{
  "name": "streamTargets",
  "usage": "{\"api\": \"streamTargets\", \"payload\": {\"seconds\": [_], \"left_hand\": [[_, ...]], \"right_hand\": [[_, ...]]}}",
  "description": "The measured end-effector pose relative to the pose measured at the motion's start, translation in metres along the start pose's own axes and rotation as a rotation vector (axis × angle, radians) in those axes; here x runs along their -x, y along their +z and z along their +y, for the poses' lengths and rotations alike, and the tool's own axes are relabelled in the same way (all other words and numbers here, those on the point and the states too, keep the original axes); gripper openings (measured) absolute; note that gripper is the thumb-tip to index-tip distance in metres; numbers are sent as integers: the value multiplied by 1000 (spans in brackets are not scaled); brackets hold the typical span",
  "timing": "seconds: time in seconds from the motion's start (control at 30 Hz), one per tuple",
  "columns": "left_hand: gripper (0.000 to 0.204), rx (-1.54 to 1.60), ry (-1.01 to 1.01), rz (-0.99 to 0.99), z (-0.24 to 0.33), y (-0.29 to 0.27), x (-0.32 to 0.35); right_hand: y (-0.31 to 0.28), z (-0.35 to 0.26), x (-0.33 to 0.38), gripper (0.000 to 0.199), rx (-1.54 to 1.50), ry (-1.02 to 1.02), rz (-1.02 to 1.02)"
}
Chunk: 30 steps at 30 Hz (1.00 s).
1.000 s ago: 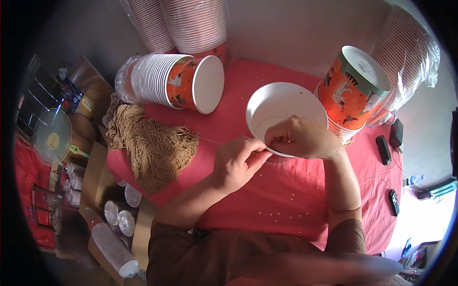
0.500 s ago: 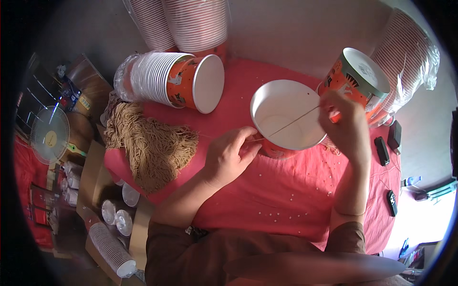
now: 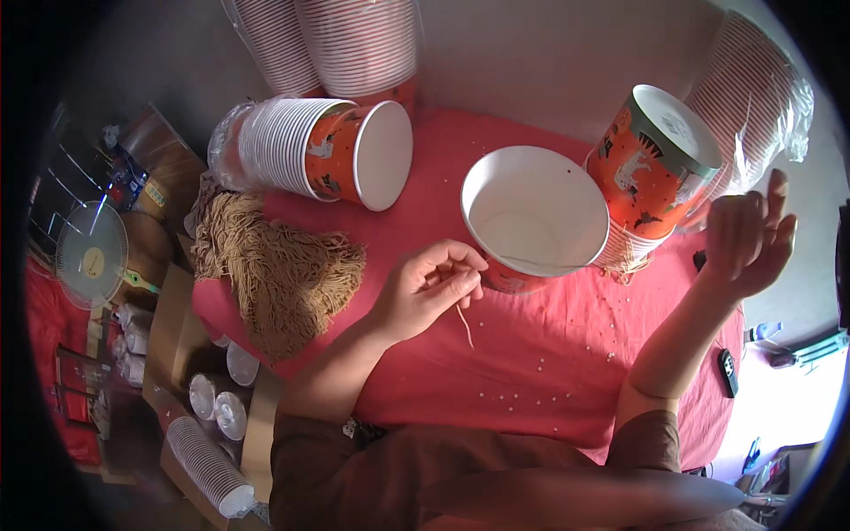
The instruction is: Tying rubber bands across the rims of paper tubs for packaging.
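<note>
An orange paper tub (image 3: 571,177) with a white inside stands mouth up in the middle of the red-covered table. At its near-left rim my left hand (image 3: 429,290) pinches a thin cord (image 3: 467,326), whose loose end hangs below the fingers. A thin strand also runs from those fingertips across the tub's near rim toward its right side. Off to the right, my right hand (image 3: 748,237) is raised with some fingers stretched apart, and I see nothing in it. Beside the tub rises a stack of orange tubs (image 3: 642,173), upside down, with cord ends at its base.
A bundle of tan cords (image 3: 283,274) lies on the table's left. Behind it rests a sideways stack of tubs (image 3: 385,155). More wrapped stacks (image 3: 359,44) stand at the back. Small white bits dot the red cloth (image 3: 496,372). A cardboard box (image 3: 173,341) holds white cups.
My right hand has moved right, away from above the tub, and its fingers have spread. The strand has dropped to the near rim. My left hand stays near, with a cord end now hanging.
</note>
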<state>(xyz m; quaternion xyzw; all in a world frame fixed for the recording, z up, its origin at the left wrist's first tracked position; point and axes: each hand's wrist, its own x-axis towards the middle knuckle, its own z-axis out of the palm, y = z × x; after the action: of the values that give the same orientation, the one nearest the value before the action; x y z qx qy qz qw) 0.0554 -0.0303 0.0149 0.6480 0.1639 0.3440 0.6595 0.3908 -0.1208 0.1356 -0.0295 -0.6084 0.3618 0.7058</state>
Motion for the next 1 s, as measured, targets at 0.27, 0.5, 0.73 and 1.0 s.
{"api": "streamTargets", "payload": {"seconds": [0.27,0.5,0.73,1.0], "left_hand": [[22,122,16,-174,-7,-1,4],[15,-220,89,8,-3,11,3],[8,-372,335,159,-6,8,0],[8,-30,344,29,16,1,8]], "right_hand": [[42,64,6,20,988,515,-346],[33,83,18,16,1263,688,-647],[38,97,20,17,1198,740,-473],[40,108,24,15,1359,719,-423]]}}
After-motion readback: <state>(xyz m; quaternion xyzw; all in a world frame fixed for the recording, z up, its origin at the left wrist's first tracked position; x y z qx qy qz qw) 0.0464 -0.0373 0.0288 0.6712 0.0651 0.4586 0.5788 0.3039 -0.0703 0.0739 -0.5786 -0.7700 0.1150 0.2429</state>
